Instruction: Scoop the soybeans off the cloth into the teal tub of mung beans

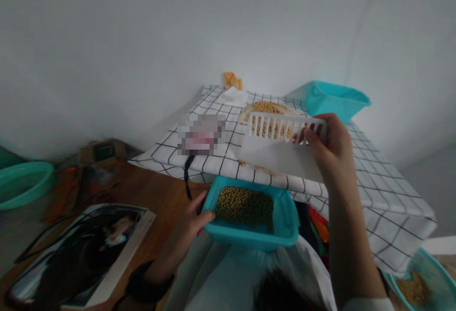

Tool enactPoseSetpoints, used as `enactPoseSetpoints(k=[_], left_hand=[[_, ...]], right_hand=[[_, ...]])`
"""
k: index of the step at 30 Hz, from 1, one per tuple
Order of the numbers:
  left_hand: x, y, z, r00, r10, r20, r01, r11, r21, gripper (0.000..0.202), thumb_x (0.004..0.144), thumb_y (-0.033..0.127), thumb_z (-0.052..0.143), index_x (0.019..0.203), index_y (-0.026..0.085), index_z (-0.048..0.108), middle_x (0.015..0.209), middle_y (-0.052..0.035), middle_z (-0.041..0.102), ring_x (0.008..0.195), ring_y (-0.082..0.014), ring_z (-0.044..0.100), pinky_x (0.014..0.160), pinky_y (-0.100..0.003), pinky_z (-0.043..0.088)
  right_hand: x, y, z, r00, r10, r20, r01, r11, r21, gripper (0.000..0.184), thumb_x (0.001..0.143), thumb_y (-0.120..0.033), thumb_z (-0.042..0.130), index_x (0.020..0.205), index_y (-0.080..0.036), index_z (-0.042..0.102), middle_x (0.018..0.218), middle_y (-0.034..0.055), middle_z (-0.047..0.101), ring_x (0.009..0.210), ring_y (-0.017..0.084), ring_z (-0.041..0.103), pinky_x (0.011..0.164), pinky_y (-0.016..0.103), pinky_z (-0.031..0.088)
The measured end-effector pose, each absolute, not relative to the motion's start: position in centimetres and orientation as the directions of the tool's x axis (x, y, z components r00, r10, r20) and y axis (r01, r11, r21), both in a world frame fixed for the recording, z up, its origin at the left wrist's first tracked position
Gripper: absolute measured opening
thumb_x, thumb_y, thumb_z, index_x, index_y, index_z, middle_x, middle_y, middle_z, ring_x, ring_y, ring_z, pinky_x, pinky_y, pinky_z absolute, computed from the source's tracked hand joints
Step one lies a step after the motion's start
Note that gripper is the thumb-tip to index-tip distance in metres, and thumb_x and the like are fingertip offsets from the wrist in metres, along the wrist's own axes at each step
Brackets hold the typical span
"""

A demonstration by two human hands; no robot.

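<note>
My right hand [329,142] is closed on the slotted top edge of a flat white plastic board [281,152]. The board leans over the near edge of the table, its lower edge by the cloth. Behind it, a pile of yellow soybeans [269,107] shows above and through the slots. Below the table edge, a teal plastic basin [249,237] with soybeans [242,204] in it rests at my lap. My left hand [195,218] grips its left rim, thumb on top and the other fingers mostly hidden outside.
A white checked cloth [374,168] covers the table. A second teal basin [337,99] stands at the back right, and a crumpled orange thing [232,80] by the wall. A blurred-out object [201,135] with a black strap lies left. Another basin [434,273] sits low right.
</note>
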State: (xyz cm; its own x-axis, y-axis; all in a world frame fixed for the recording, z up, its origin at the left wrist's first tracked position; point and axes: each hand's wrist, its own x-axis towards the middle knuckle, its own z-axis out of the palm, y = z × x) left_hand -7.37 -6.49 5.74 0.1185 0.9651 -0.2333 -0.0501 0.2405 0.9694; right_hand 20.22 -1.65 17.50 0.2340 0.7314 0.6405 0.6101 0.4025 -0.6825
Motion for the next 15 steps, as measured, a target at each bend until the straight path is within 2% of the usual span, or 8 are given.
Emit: enactPoseSetpoints(k=[5, 11, 15], left_hand=[[-7.49, -6.55, 5.87, 0.119, 0.961, -0.251, -0.022, 0.255, 0.967, 0.038, 0.065, 0.029, 0.064, 0.102, 0.019, 0.067, 0.057, 0.0076, 0.048, 0.049, -0.0135, 0.044, 0.052, -0.027, 0.040], [-7.61, -6.37, 5.53, 0.129, 0.953, -0.276, -0.060, 0.285, 0.957, 0.038, 0.064, 0.027, 0.065, 0.101, 0.020, 0.065, 0.059, 0.0092, 0.047, 0.048, -0.0095, 0.035, 0.056, -0.025, 0.042], [-7.51, -6.53, 5.49, 0.113, 0.955, -0.274, -0.087, 0.284, 0.955, 0.040, 0.065, 0.026, 0.065, 0.105, 0.020, 0.065, 0.062, 0.0090, 0.047, 0.049, -0.0097, 0.036, 0.061, -0.027, 0.046]], right_hand=[[20.40, -1.90, 17.27, 0.238, 0.741, 0.627, 0.581, 0.409, -0.704, 0.015, 0.080, -0.021, 0.061, 0.093, -0.024, 0.056, 0.071, -0.0033, 0.058, 0.059, 0.014, 0.053, 0.054, 0.027, 0.038], [20.74, -2.05, 16.69, 0.228, 0.760, 0.609, 0.522, 0.433, -0.735, 0.016, 0.078, -0.025, 0.065, 0.091, -0.025, 0.056, 0.070, -0.0034, 0.052, 0.059, 0.013, 0.048, 0.054, 0.027, 0.038], [20.75, -2.69, 16.52, 0.217, 0.782, 0.584, 0.480, 0.436, -0.762, 0.017, 0.080, -0.029, 0.067, 0.093, -0.025, 0.057, 0.071, -0.0030, 0.052, 0.058, 0.014, 0.046, 0.051, 0.026, 0.035]])
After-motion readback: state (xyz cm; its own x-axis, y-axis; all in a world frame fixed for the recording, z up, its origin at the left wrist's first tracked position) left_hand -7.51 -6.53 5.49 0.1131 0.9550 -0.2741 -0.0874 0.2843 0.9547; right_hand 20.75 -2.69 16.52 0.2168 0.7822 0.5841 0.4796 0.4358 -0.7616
